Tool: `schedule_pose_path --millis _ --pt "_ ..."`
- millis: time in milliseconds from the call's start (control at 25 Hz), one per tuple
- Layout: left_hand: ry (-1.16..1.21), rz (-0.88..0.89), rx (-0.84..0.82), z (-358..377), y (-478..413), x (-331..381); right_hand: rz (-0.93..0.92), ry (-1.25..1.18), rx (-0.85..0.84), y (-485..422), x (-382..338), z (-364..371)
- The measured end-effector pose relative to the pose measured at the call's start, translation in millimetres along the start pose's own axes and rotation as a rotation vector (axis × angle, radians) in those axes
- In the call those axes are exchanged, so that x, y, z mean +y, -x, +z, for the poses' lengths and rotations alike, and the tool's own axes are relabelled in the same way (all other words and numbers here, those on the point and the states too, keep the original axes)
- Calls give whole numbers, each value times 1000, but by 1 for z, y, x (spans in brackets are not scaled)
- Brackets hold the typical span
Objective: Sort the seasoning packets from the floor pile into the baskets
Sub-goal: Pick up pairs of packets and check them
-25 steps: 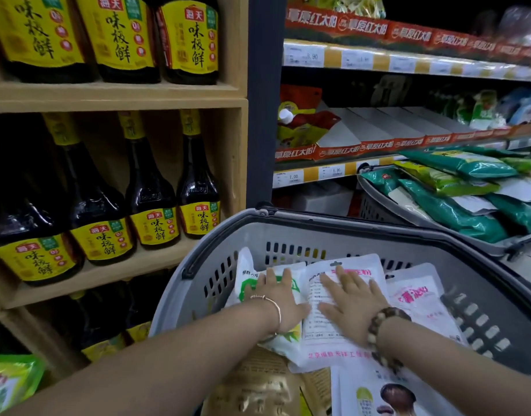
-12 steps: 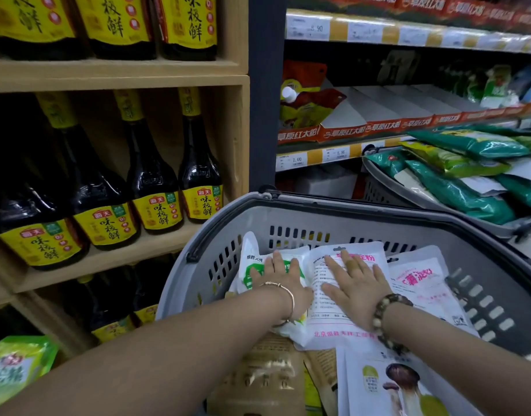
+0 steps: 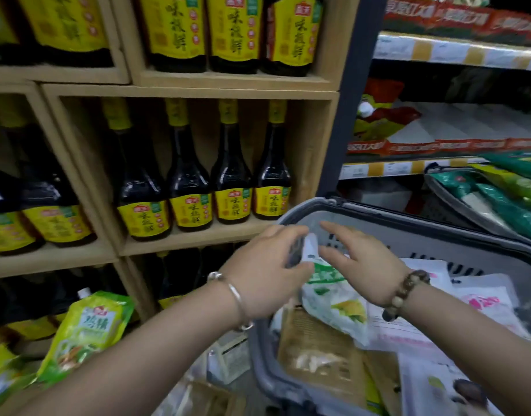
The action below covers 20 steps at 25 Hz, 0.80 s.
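In the head view, the left hand pinched the top edge of a crinkled white-and-green packet, fingers curled over it. The right hand lay flat-fingered against the packet. The packet stood tilted inside the grey slotted plastic basket, over flat brown and white sachets. Behind, dark glass bottles lined wooden shelves.

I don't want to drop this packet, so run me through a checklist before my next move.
1. Left grip pinches the white-green packet: ok.
2. Right grip free, fingers straight: ok.
3. Right grip touching the packet: cannot tell, blurred.
4. Packet over the grey basket: ok.
5. Packet lying flat in the basket: not ok, top end raised.
6. Green pouch sorted: not ok, outside the basket.
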<state>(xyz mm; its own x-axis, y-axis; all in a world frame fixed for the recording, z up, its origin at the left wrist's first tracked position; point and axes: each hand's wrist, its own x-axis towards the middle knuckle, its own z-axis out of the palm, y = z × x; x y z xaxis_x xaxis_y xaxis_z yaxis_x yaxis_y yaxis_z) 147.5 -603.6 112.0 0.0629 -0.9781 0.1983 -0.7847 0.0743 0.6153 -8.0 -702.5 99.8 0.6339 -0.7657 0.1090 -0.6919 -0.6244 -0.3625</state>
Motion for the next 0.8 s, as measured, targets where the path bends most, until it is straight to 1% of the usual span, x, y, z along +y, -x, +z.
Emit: schedule_pose_path --millis 80,160,240,320,400,480,520,640,720,800 --pt "-6 -20 116 -26 33 -23 -119 -111 39 -4 -49 6" --pt "-5 -92 222 -44 66 -51 -193 -223 46 -7 -95 18" --pt "-22 -203 309 -57 99 -85 -239 -253 64 -8 -137 40" --pt "-19 -348 361 -60 132 -121 -273 -276 48 -5 -174 68" --pt "-52 -472 345 -52 160 -151 -313 -250 -18 2 -197 99" --pt "-142 -551 305 -36 185 -178 -377 -103 -40 8 -204 132" --pt "-162 -593 283 -26 196 -188 -373 -52 -56 12 -203 148" --pt "-153 -698 210 7 222 -213 -268 5 -219 21 -183 204" --pt "-156 -730 161 31 232 -228 -168 35 -356 20 -159 245" --pt "-154 -744 127 55 238 -242 -84 83 -433 17 -134 281"
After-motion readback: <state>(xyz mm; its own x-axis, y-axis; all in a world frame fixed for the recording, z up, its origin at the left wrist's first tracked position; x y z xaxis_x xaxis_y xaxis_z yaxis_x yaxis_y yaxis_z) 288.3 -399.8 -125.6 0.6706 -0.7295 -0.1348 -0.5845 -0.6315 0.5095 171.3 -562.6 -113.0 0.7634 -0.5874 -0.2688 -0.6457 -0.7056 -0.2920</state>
